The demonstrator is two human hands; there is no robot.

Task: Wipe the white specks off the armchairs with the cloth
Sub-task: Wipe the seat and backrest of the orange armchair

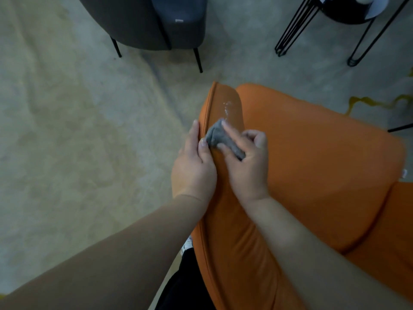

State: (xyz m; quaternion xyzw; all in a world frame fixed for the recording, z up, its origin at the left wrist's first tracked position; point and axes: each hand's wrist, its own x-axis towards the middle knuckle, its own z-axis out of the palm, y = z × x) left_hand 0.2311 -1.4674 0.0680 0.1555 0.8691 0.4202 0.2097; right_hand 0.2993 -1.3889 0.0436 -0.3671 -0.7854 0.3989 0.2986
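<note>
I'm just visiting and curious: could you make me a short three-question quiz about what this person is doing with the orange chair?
1. True or false: the white specks lie on the arm of the orange armchair, just beyond the grey cloth.
2. Which hand grips the cloth? A) left hand B) right hand
3. Fill in: the other armchair, farther off on the floor, is dark ____.

Key: 1 true; 2 B, while the left hand rests on the armrest's outer side; 3 grey.
</note>
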